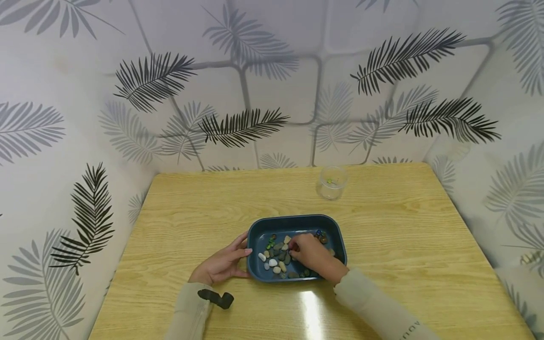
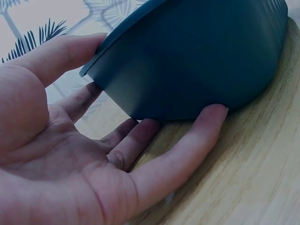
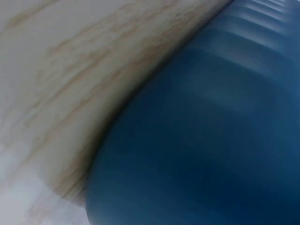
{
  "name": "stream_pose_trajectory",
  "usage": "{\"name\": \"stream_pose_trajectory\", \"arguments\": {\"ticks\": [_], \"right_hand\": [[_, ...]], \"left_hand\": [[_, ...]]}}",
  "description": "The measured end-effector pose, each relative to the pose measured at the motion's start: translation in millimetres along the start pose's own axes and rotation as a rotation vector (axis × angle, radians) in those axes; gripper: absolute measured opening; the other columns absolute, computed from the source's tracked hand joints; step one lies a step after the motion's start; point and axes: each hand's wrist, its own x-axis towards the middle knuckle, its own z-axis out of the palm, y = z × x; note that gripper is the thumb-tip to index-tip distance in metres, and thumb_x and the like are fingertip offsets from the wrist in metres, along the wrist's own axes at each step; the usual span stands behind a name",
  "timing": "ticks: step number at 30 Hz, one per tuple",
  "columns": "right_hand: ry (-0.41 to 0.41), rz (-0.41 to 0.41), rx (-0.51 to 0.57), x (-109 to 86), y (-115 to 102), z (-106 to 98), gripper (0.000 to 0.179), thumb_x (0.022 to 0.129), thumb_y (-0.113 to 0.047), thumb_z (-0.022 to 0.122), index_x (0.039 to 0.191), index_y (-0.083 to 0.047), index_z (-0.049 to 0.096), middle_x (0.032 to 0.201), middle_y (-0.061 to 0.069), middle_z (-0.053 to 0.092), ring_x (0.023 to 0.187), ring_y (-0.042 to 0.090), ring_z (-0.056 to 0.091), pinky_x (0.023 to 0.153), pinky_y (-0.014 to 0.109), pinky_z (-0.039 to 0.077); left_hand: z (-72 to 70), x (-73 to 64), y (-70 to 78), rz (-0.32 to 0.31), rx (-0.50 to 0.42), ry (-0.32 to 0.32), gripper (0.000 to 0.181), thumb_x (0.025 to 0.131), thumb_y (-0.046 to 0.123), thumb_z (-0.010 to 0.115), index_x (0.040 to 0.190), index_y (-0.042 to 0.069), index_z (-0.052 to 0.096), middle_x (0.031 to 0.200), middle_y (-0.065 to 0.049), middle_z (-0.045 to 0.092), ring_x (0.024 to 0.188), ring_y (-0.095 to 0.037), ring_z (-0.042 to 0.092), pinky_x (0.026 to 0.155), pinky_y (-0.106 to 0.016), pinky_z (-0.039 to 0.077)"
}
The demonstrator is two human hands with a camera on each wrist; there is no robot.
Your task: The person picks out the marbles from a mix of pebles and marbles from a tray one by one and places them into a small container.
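A dark blue rectangular tray (image 1: 297, 278) stands on the wooden table, with pebbles in white, tan, grey and dark tones inside. Green glassy pieces (image 1: 270, 243) lie at its left, and a cluster of blue and brown pieces (image 1: 321, 235) at its right. My left hand (image 1: 227, 261) holds the tray's left end. In the left wrist view its thumb is on the rim and the other fingers reach the lower wall. Down inside the tray, my right hand (image 1: 312, 255) has bent fingertips among the pebbles (image 1: 285, 247); I cannot tell whether they pinch one.
Behind the tray, toward the table's back edge, stands a clear round container (image 1: 331, 183) with a small yellow-green piece in it. Leaf-patterned covering (image 1: 280, 151) surrounds the table (image 1: 204, 203) at the back and sides. The right wrist view shows mostly the tray's outer wall (image 3: 197, 140).
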Motion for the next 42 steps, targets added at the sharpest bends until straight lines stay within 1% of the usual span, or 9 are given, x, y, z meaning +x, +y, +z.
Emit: {"name": "stream_pose_trajectory", "arguments": {"ticks": [8,13,17,19,27,31,33,36,42], "right_hand": [[-0.011,0.020,-0.010,-0.1,-1.3,1.1,0.004,0.080,-0.012,0.065,0.082,-0.009,0.063,0.074,-0.005,0.059,0.068,0.007,0.054,0.059,0.023,0.045],[0.008,0.009,0.017,-0.7,-1.9,-3.9,0.005,0.081,-0.011,0.063,0.084,-0.008,0.064,0.074,-0.004,0.059,0.067,0.006,0.054,0.058,0.022,0.045],[0.038,-0.017,0.048,-2.3,-1.8,-11.8,0.008,0.082,-0.011,0.062,0.088,-0.006,0.064,0.076,-0.004,0.059,0.067,0.006,0.055,0.059,0.022,0.046],[0.055,-0.032,0.047,-3.0,-0.1,-15.1,0.010,0.082,-0.011,0.062,0.089,-0.006,0.064,0.077,-0.004,0.059,0.068,0.006,0.055,0.059,0.021,0.046],[0.178,-0.073,0.026,-3.5,5.4,-26.2,0.010,0.081,-0.013,0.064,0.090,-0.009,0.065,0.080,-0.007,0.059,0.070,0.003,0.055,0.061,0.019,0.046],[0.199,-0.053,0.056,-2.9,7.4,-33.7,0.011,0.081,-0.015,0.063,0.091,-0.010,0.065,0.080,-0.008,0.058,0.070,0.002,0.055,0.061,0.020,0.046],[0.207,-0.036,0.061,-2.1,8.9,-37.6,0.010,0.082,-0.017,0.063,0.091,-0.012,0.065,0.080,-0.009,0.058,0.069,0.001,0.054,0.060,0.019,0.046],[0.223,-0.023,0.051,-0.7,12.1,-44.2,0.013,0.083,-0.019,0.062,0.093,-0.012,0.065,0.081,-0.009,0.059,0.070,0.001,0.054,0.060,0.019,0.046],[0.299,-0.040,0.046,1.9,23.6,-62.7,0.013,0.082,-0.018,0.063,0.093,-0.010,0.065,0.082,-0.005,0.061,0.070,0.005,0.056,0.061,0.023,0.048]], "left_hand": [[0.4,-0.2,-0.1,0.000,0.003,0.004,0.060,0.091,0.015,0.050,0.139,0.037,0.020,0.144,-0.008,0.011,0.126,-0.031,0.024,0.075,-0.062,0.039],[-0.2,-0.2,-0.2,-0.002,0.001,0.006,0.060,0.091,0.015,0.050,0.139,0.037,0.021,0.144,-0.007,0.010,0.126,-0.030,0.024,0.076,-0.062,0.039],[-0.1,-0.3,-0.1,-0.002,-0.003,0.009,0.060,0.091,0.015,0.050,0.139,0.037,0.021,0.144,-0.007,0.011,0.126,-0.031,0.025,0.075,-0.062,0.038],[0.4,-0.4,0.0,0.003,-0.002,0.008,0.060,0.091,0.014,0.049,0.139,0.036,0.021,0.144,-0.008,0.011,0.125,-0.031,0.026,0.075,-0.062,0.039],[1.4,-0.4,-0.1,0.006,-0.003,0.015,0.060,0.091,0.014,0.049,0.139,0.036,0.021,0.144,-0.007,0.011,0.125,-0.031,0.027,0.075,-0.062,0.039],[1.5,-0.6,0.6,0.001,-0.004,0.014,0.060,0.091,0.015,0.050,0.139,0.036,0.021,0.145,-0.007,0.010,0.125,-0.031,0.026,0.075,-0.062,0.039],[1.5,-0.6,0.6,0.001,-0.006,0.016,0.060,0.091,0.015,0.050,0.139,0.036,0.021,0.145,-0.006,0.011,0.125,-0.031,0.027,0.075,-0.062,0.039],[1.3,-0.6,0.9,-0.008,-0.010,0.016,0.060,0.091,0.015,0.050,0.138,0.038,0.022,0.144,-0.005,0.011,0.125,-0.030,0.027,0.076,-0.062,0.039],[-0.3,-0.1,-0.5,0.001,-0.009,0.003,0.060,0.091,0.014,0.049,0.139,0.036,0.021,0.145,-0.006,0.009,0.126,-0.031,0.025,0.075,-0.062,0.039]]}}
